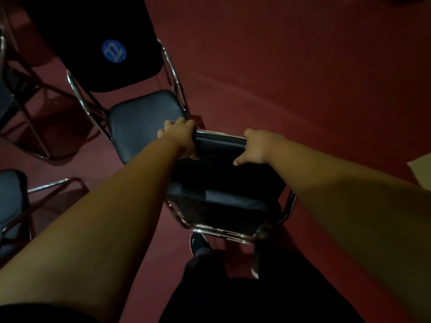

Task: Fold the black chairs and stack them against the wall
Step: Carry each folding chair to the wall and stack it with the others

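Note:
A black folding chair (224, 197) with a chrome frame stands right in front of me, seen from above. My left hand (180, 138) grips the left end of its top edge, and my right hand (258, 148) grips the right end, fingers curled over it. Whether the chair is folded flat or partly folded is hard to tell in the dim light. Its chrome base bar lies just ahead of my feet.
An unfolded black chair (140, 122) with a blue round sticker (113, 51) on its backrest stands just beyond my left hand. More chairs (11, 197) stand at the left edge. Dark red floor (303, 78) stretches to the right and far side.

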### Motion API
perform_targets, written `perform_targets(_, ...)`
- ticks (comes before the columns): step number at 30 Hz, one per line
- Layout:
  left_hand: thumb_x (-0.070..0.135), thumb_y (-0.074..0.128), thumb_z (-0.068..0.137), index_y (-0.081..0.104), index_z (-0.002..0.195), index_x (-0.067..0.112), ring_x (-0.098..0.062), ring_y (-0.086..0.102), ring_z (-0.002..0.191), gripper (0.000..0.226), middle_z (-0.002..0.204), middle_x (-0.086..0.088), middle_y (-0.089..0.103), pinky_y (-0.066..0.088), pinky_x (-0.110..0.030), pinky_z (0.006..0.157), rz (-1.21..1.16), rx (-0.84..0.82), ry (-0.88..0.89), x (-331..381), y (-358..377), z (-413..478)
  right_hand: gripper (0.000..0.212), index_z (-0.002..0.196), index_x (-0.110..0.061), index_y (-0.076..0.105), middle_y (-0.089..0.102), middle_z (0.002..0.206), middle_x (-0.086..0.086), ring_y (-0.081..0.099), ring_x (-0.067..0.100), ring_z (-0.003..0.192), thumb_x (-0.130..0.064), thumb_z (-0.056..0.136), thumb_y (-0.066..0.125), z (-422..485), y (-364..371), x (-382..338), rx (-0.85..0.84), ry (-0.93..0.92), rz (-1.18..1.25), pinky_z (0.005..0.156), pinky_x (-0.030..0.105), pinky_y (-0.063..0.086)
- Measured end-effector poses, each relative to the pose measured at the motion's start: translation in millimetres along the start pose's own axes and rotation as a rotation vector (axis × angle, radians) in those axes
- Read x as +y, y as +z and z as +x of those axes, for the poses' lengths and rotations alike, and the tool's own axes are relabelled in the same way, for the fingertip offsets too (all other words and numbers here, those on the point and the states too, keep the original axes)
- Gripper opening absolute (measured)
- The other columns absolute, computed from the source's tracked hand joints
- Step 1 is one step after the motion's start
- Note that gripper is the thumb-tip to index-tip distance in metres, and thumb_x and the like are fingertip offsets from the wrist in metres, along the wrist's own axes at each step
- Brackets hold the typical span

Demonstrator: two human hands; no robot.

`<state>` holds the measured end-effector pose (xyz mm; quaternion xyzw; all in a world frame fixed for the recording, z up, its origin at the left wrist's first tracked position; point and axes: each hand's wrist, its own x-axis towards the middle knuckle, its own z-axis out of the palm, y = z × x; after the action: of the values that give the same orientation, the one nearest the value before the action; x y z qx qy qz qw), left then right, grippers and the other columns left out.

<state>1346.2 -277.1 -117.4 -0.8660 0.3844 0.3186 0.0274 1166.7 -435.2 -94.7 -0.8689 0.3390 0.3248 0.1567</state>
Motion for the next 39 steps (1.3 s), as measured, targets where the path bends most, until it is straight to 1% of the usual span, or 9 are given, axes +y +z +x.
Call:
perform_targets(7, 0.076, 0.088, 0.054, 0.044, 0.145, 0.019, -0.039, 0.041, 0.142, 0.116, 0.15, -0.006, 0.049, 0.024, -0.06, 0.123, 0.29, -0.072, 0.057, 79, 5, 42, 0.093, 0.144, -0.016, 0.05, 0.06, 0.137, 0.009, 0.059, 0.031, 0.117, -0.067, 0.074, 0.084, 28, -6, 77, -0.08, -0.055, 0.093, 0.083, 0.034, 0.046)
perform_targets(10, 0.067, 0.092, 0.056, 0.049, 0.136, 0.02, -0.035, 0.057, 0.126, 0.102, 0.137, -0.007, 0.059, 0.044, -0.053, 0.109, 0.254, -0.1, 0.093, 121, 12, 64, 0.089, 0.137, -0.017, 0.055, 0.062, 0.129, 0.007, 0.059, 0.029, 0.11, -0.068, 0.071, 0.086, 46, -7, 125, -0.11, -0.099, 0.114, 0.082, 0.033, 0.046)
perform_targets(16, 0.066, 0.092, 0.045, 0.056, 0.122, 0.043, -0.037, 0.057, 0.124, 0.088, 0.125, 0.001, 0.066, 0.045, -0.053, 0.102, 0.304, -0.211, 0.046, 217, -1, 113, 0.085, 0.128, -0.018, 0.061, 0.064, 0.116, 0.002, 0.06, 0.026, 0.103, -0.073, 0.068, 0.085, 76, -23, 219, -0.187, -0.147, 0.168, 0.082, 0.034, 0.048)
perform_targets(19, 0.062, 0.091, 0.048, 0.056, 0.105, 0.042, -0.031, 0.061, 0.114, 0.07, 0.113, 0.004, 0.067, 0.045, -0.047, 0.094, 0.346, -0.219, 0.066, 277, -7, 143, 0.084, 0.124, -0.014, 0.064, 0.065, 0.111, 0.004, 0.062, 0.026, 0.099, -0.075, 0.07, 0.082, 89, -28, 277, -0.213, -0.125, 0.193, 0.08, 0.033, 0.049)
perform_targets(22, 0.058, 0.093, 0.054, 0.059, 0.111, 0.039, -0.029, 0.062, 0.113, 0.069, 0.112, 0.005, 0.068, 0.037, -0.045, 0.089, 0.393, -0.214, 0.13, 336, -21, 168, 0.078, 0.115, -0.011, 0.066, 0.066, 0.102, 0.006, 0.063, 0.026, 0.093, -0.074, 0.072, 0.081, 98, -42, 332, -0.223, -0.102, 0.222, 0.074, 0.032, 0.049)
perform_targets(24, 0.058, 0.093, 0.053, 0.059, 0.113, 0.038, -0.03, 0.061, 0.113, 0.072, 0.113, 0.005, 0.067, 0.035, -0.045, 0.088, 0.416, -0.201, 0.156, 376, -33, 189, 0.075, 0.107, -0.008, 0.066, 0.065, 0.095, 0.005, 0.062, 0.024, 0.087, -0.074, 0.073, 0.08, 104, -57, 368, -0.198, -0.074, 0.234, 0.067, 0.032, 0.047)
perform_targets(29, 0.061, 0.094, 0.049, 0.059, 0.114, 0.038, -0.03, 0.06, 0.112, 0.077, 0.112, 0.003, 0.066, 0.036, -0.044, 0.088, 0.479, -0.121, 0.244, 462, -73, 236, 0.081, 0.11, -0.007, 0.065, 0.067, 0.105, 0.01, 0.063, 0.028, 0.092, -0.077, 0.072, 0.079, 114, -98, 442, -0.074, -0.006, 0.292, 0.078, 0.039, 0.055)
perform_targets(35, 0.063, 0.093, 0.055, 0.057, 0.123, 0.034, -0.032, 0.059, 0.115, 0.082, 0.118, -0.001, 0.066, 0.041, -0.051, 0.103, 0.479, 0.014, 0.315, 524, -126, 281, 0.078, 0.107, -0.019, 0.057, 0.06, 0.106, 0.003, 0.061, 0.027, 0.095, -0.08, 0.064, 0.081, 128, -161, 495, 0.147, 0.112, 0.323, 0.072, 0.036, 0.051)
perform_targets(39, 0.059, 0.092, 0.06, 0.057, 0.128, 0.027, -0.033, 0.053, 0.127, 0.083, 0.13, -0.006, 0.063, 0.038, -0.052, 0.107, 0.474, 0.097, 0.367, 539, -143, 310, 0.092, 0.126, -0.019, 0.056, 0.059, 0.121, 0.007, 0.061, 0.033, 0.11, -0.086, 0.065, 0.074, 147, -181, 511, 0.306, 0.178, 0.237, 0.084, 0.041, 0.052)
